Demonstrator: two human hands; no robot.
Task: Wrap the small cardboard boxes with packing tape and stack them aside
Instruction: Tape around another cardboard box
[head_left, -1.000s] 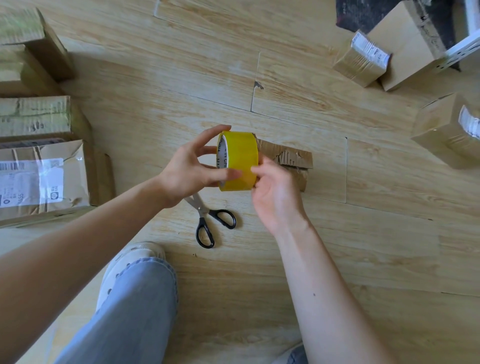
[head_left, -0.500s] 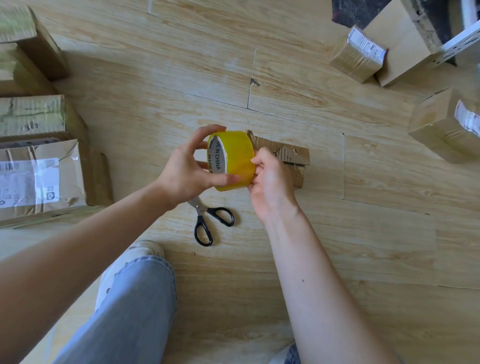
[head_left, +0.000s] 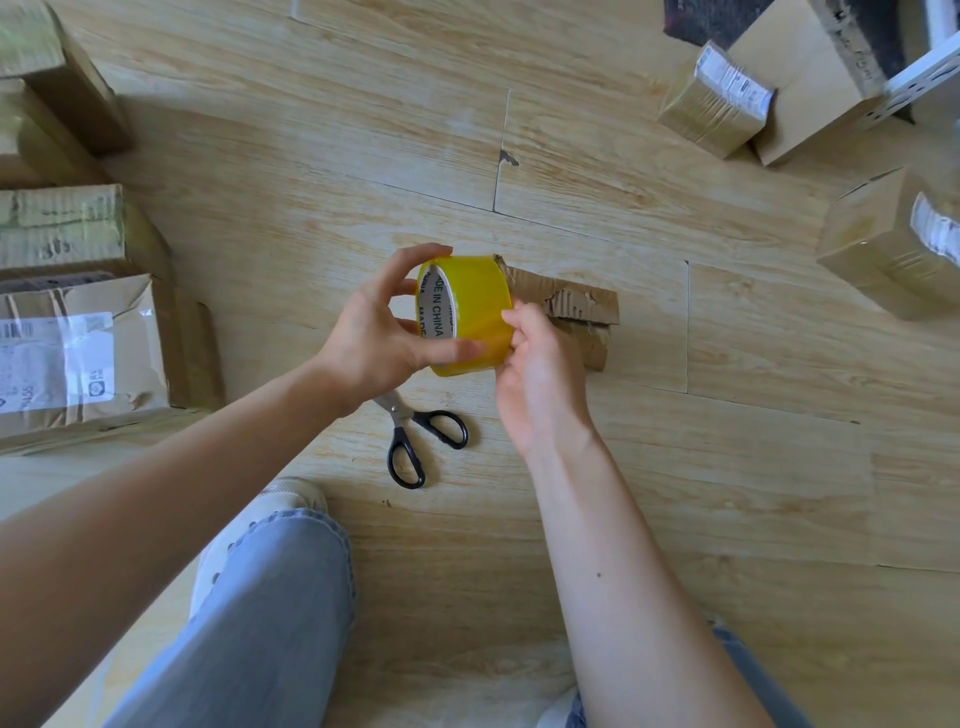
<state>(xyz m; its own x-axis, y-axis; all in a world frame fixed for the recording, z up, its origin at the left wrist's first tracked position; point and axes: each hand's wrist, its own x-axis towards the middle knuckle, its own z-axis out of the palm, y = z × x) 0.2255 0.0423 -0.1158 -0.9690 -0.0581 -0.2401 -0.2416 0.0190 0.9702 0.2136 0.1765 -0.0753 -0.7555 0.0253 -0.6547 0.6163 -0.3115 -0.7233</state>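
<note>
My left hand (head_left: 371, 343) grips a yellow roll of packing tape (head_left: 475, 306) above the wooden floor, thumb under the roll and index finger over its top. My right hand (head_left: 535, 364) has its fingers curled against the roll's right side, picking at the tape surface. Behind the roll lies a small torn cardboard box (head_left: 576, 312), partly hidden by my right hand. Tape-wrapped small boxes sit at the upper right (head_left: 714, 101) and the right edge (head_left: 893, 244).
Black-handled scissors (head_left: 415, 436) lie on the floor just below my hands. Several larger cardboard boxes (head_left: 78, 343) stack along the left edge. A big brown box (head_left: 805, 88) and a white rail sit at the top right. My jeans leg (head_left: 260, 618) and shoe are at the bottom.
The roll has turned in my left hand so its printed core faces me more. My right fingers have slid down the roll's right side. The view shifted slightly.
</note>
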